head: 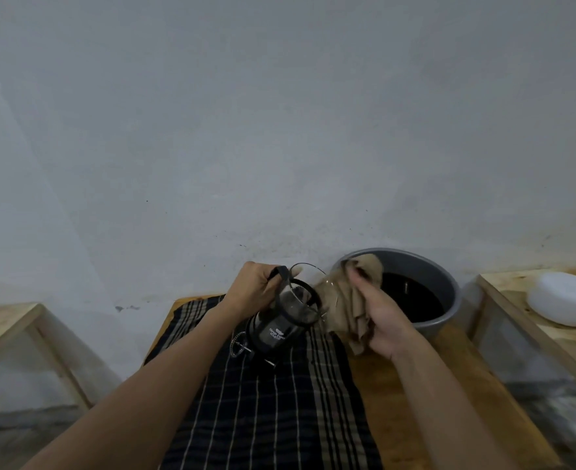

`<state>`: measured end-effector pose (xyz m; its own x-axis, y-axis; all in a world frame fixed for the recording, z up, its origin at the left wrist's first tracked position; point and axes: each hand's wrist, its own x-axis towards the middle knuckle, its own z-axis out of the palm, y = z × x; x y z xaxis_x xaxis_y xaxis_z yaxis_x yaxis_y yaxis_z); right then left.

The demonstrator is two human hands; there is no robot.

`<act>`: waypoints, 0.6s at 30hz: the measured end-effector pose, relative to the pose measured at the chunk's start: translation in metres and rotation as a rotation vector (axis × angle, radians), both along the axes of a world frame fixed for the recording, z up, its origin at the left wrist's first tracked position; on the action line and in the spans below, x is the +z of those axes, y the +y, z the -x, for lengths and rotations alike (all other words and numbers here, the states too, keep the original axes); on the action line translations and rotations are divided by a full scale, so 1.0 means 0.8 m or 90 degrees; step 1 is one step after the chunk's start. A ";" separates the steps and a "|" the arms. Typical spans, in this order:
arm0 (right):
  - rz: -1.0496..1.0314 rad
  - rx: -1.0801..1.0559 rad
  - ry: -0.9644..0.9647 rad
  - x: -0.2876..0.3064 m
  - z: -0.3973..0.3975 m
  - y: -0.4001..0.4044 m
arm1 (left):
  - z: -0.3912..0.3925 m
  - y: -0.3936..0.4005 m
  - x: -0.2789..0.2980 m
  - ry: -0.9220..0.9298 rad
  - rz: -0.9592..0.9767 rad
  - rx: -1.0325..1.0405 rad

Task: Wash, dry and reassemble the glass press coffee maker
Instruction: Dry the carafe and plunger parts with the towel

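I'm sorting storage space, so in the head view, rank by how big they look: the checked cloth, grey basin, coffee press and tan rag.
1. checked cloth
2. grey basin
3. coffee press and tan rag: look alike, not ranked.

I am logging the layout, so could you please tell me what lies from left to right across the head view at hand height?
Left hand → glass press carafe in black frame → beige cloth → grey round basin → white rounded dish.
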<state>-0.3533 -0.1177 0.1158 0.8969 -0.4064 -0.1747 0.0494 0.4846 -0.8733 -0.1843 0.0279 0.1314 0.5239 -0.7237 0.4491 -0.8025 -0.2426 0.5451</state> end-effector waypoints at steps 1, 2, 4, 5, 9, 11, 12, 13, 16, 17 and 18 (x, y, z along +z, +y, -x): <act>-0.054 -0.030 -0.011 0.000 0.002 -0.005 | 0.003 0.002 0.002 -0.010 0.016 -0.008; -0.078 -0.047 -0.019 0.000 0.003 -0.010 | 0.006 0.003 0.005 -0.032 0.019 -0.016; -0.078 -0.046 -0.022 0.004 0.004 -0.009 | 0.008 0.001 0.006 -0.050 0.024 -0.018; -0.065 -0.036 -0.013 0.005 0.002 -0.003 | 0.008 -0.001 0.005 -0.041 0.030 -0.014; -0.055 0.034 0.005 0.006 -0.005 0.031 | 0.013 -0.017 -0.002 -0.024 0.048 0.012; -0.090 0.025 -0.009 0.002 -0.006 0.038 | 0.012 -0.021 -0.004 -0.028 0.033 0.045; -0.100 0.012 -0.013 0.000 -0.006 0.037 | 0.011 -0.022 -0.005 -0.036 0.015 0.071; -0.104 -0.008 -0.014 -0.001 -0.005 0.035 | 0.009 -0.024 -0.007 -0.027 0.000 0.105; -0.085 -0.072 -0.018 -0.002 -0.006 0.025 | 0.012 -0.035 -0.010 0.108 0.010 0.220; -0.079 -0.088 -0.018 -0.002 -0.008 0.025 | 0.016 -0.040 -0.012 0.183 0.025 0.264; -0.053 -0.101 -0.013 0.000 -0.009 0.026 | 0.020 -0.046 -0.015 0.253 0.048 0.306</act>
<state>-0.3461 -0.0972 0.1154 0.8264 -0.5279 -0.1958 0.1490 0.5405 -0.8281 -0.2001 -0.0092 0.1196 0.9201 -0.3401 0.1943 -0.3464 -0.4751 0.8089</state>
